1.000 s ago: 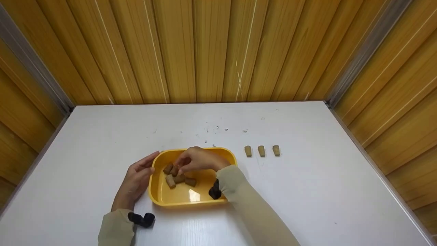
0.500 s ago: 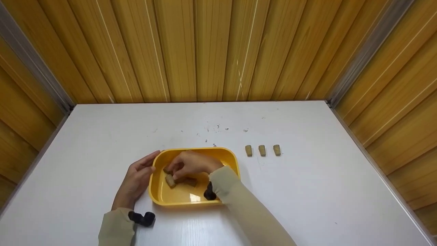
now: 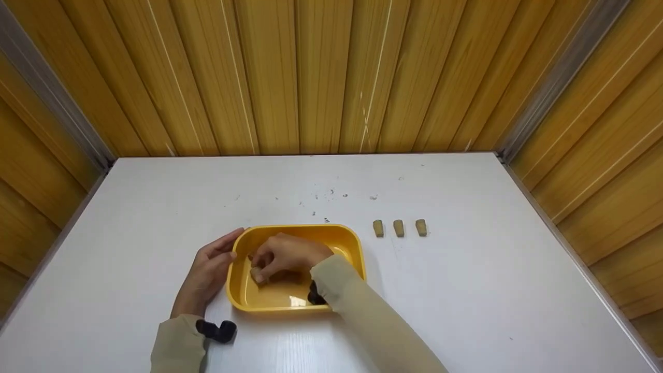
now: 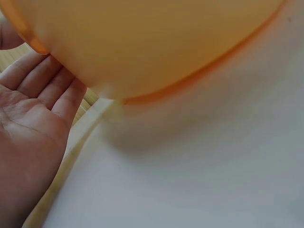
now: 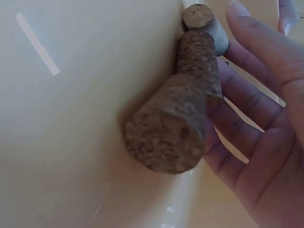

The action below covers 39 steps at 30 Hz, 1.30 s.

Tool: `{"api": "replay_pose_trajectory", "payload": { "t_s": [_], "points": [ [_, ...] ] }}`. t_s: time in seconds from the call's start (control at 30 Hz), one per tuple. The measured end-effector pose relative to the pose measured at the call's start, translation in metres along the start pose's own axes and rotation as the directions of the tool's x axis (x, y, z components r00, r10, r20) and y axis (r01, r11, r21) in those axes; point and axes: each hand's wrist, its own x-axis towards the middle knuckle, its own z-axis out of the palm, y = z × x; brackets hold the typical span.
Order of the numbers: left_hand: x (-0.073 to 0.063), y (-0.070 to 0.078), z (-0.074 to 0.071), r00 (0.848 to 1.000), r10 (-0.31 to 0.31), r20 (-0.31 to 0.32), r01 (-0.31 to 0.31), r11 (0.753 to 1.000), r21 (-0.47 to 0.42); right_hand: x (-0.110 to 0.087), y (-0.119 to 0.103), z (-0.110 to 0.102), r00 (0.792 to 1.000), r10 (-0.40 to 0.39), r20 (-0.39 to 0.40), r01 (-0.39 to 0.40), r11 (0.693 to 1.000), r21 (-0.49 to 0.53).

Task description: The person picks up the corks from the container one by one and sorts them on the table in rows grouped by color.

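Note:
A yellow plastic tub (image 3: 295,309) stands on the white table, with several cork stoppers inside. My right hand (image 3: 287,254) reaches into its left part, thumb and fingertips around a lighter cork (image 3: 256,272). In the right wrist view, two darker corks (image 5: 164,128) lie in a row before that lighter one, close to the fingers. From above, my right hand covers most of these darker corks. My left hand (image 3: 206,277) rests against the tub's left outer wall, thumb at the rim; the left wrist view shows its fingers (image 4: 40,78) fairly straight along the edge.
Three tan cork stoppers (image 3: 398,228) stand spaced in a row on the table, right of the tub. Small dark marks (image 3: 331,192) dot the table (image 3: 492,290) behind it. Wood-patterned panels (image 3: 316,77) rise along the back and both sides.
My right hand has moved down and left inside the tub, from the rear corks to the lighter one, which its fingertips now surround. My left hand stays at the tub's wall.

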Motion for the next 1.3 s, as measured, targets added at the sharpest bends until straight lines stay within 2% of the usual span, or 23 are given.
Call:
{"api": "replay_pose_trajectory", "payload": {
  "t_s": [0.2,0.53,0.87,1.07,1.3],
  "points": [
    [0.0003,-0.0010,-0.0003,1.000,0.007,0.001,-0.007,1.000,-0.009,-0.0006,0.0026,0.0014,1.000,0.027,-0.015,-0.027,0.999,0.040],
    [-0.0004,-0.0003,-0.0010,1.000,0.006,0.006,-0.006,1.000,0.005,0.0010,0.0025,0.0019,0.999,0.041,-0.008,-0.041,0.999,0.020],
    [-0.0002,-0.0002,-0.0009,1.000,0.002,0.012,-0.002,1.000,0.006,-0.0001,0.0044,0.0022,0.999,-0.016,0.033,0.013,0.995,0.098],
    [-0.0001,-0.0019,-0.0006,1.000,0.006,-0.009,-0.006,1.000,-0.019,0.0002,0.0057,0.0025,0.997,-0.027,0.070,0.016,0.986,0.164],
    [0.0004,-0.0013,-0.0004,1.000,0.009,-0.004,-0.009,1.000,-0.005,-0.0002,0.0049,0.0005,0.996,-0.023,0.083,0.007,0.982,0.189]
  ]
}}
